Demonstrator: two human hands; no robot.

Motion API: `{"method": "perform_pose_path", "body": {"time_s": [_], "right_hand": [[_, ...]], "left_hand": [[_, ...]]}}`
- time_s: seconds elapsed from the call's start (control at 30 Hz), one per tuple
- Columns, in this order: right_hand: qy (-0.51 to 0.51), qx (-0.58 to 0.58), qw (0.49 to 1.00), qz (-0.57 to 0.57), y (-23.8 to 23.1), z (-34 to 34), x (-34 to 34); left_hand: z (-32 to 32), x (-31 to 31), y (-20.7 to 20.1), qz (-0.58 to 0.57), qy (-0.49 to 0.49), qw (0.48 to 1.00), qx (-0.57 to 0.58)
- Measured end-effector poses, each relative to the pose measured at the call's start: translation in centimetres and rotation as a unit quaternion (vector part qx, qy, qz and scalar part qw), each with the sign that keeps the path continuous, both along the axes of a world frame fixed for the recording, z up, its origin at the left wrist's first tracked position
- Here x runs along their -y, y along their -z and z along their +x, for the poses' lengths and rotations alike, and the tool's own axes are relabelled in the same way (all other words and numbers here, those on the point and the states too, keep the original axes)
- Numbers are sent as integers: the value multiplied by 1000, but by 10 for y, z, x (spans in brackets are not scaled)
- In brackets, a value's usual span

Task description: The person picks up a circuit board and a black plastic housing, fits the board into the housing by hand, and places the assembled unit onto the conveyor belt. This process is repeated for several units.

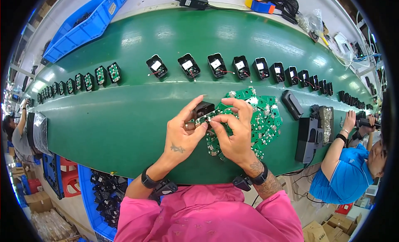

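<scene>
The left hand holds a black housing; the right hand pinches narrowly at its edge. Green circuit boards lie heaped on the counter.

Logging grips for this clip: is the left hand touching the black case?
Touching. The head view shows the black case held in the left hand, cradled between its thumb and fingers with no gap visible.

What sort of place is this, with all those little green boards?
It looks like an electronics factory or assembly workshop. There's a heap of green circuit boards, black casings lined up along a long green table, and a blue bin holding lots of black parts.
</scene>
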State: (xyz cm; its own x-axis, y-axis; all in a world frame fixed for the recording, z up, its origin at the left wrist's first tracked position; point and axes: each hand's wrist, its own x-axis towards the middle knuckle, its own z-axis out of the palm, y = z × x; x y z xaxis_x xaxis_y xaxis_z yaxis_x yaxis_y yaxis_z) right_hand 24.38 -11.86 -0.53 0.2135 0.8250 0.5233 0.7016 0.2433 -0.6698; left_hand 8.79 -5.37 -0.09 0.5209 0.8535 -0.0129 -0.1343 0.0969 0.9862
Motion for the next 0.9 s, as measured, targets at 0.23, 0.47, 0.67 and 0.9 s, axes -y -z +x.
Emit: {"method": "perform_pose_path", "body": {"time_s": [0.23, 0.47, 0.67, 0.9], "right_hand": [[-5, 5, 1000, 1, 2, 3, 0], [-10, 11, 1000, 3, 3, 3, 1], [-18, -25, 999, -17, 4, 6, 2], [-18, 39, 999, -16, 3, 8, 2]], "left_hand": [[0, 1, -2, 32, 7, 998, -62], [5, 2, 2, 37, -21, 998, -39], [5, 1, -2, 40, 3, 997, -67], [7, 2, 2, 275, -37, 943, -182]]}}
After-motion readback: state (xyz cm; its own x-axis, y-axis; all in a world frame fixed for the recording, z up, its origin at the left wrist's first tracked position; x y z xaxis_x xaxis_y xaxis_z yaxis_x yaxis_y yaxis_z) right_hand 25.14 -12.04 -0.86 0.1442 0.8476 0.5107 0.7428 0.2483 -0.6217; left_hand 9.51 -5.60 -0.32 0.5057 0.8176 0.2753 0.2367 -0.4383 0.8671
